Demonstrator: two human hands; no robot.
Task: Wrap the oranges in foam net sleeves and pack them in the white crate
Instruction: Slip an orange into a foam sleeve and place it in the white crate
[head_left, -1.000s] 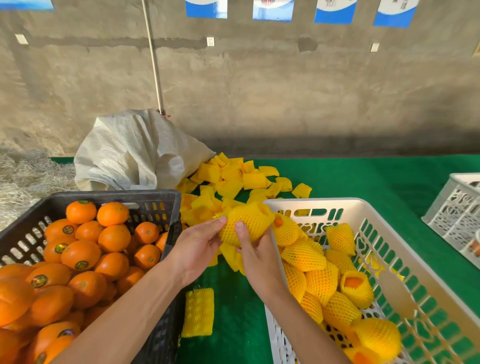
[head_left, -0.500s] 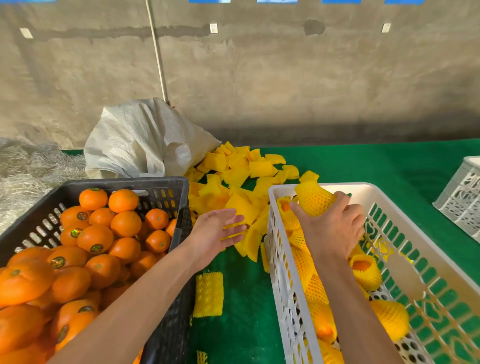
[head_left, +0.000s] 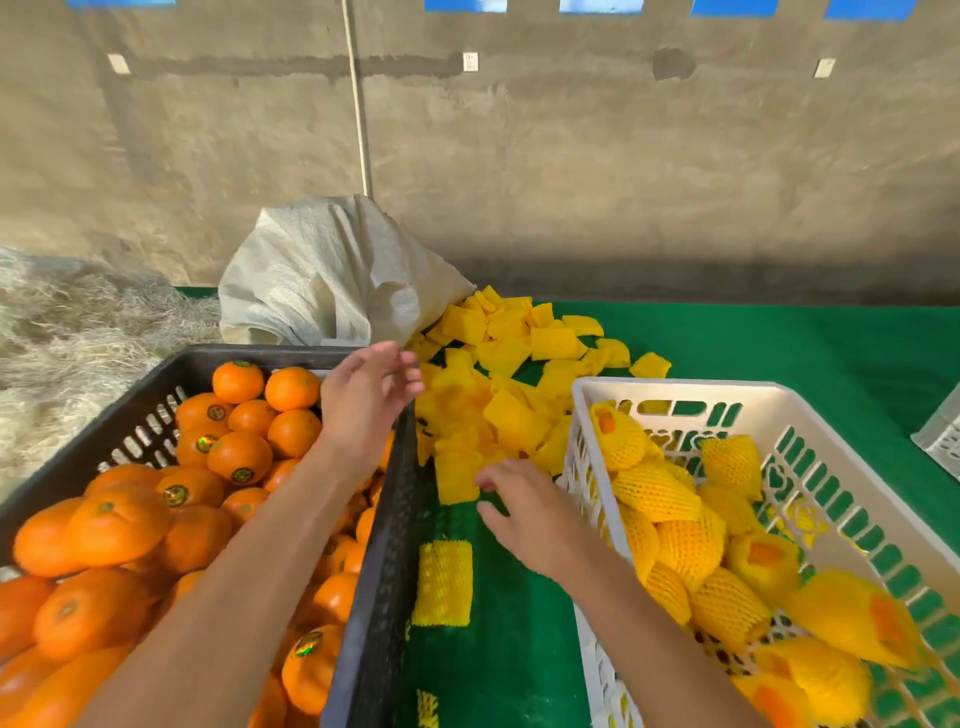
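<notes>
**Oranges on both sides, both hands empty**

Oranges (head_left: 239, 457) fill the black crate (head_left: 384, 597) under my left forearm, bare and stickered. My left hand (head_left: 363, 395) hovers over that crate's far corner, fingers (head_left: 400, 364) loose and spread, holding nothing that I can see; just past the fingertips starts the pile of yellow net sleeves (head_left: 498, 410) on the green cloth (head_left: 779, 353). My right hand (head_left: 524, 514) is low over the cloth between the two crates, fingers slightly apart and reaching forward, the tips right at the near edge of the pile; I can't tell whether they touch a sleeve. To the right of its knuckles sits the white crate (head_left: 675, 389), with wrapped oranges (head_left: 654, 488) heaped inside. One loose sleeve (head_left: 444, 582) lies on the cloth just left of my right wrist. A grey sack (head_left: 322, 280) slumps beyond the left fingertips.
</notes>
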